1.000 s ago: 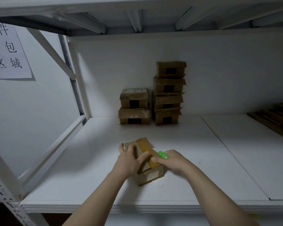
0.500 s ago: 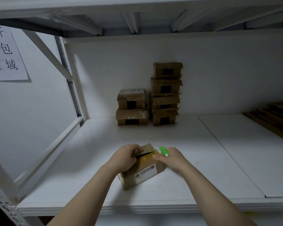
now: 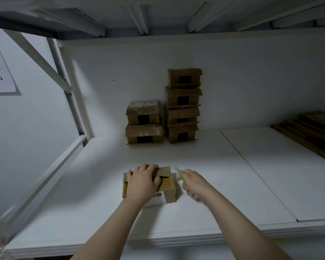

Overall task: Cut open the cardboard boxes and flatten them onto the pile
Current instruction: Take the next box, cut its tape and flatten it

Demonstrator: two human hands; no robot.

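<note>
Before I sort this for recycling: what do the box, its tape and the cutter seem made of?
Box: matte brown cardboard, creased flaps. Tape: glossy yellowish film, likely plastic. Cutter: bright green handle, probably plastic; too blurred to be sure.

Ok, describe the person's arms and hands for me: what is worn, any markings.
The left forearm and right forearm are bare down to the picture's edge: no sleeves show. The left hand and right hand wear no gloves. No watch or bracelet on either wrist. No ring shows on the left hand; the right is too blurred to tell.
</note>
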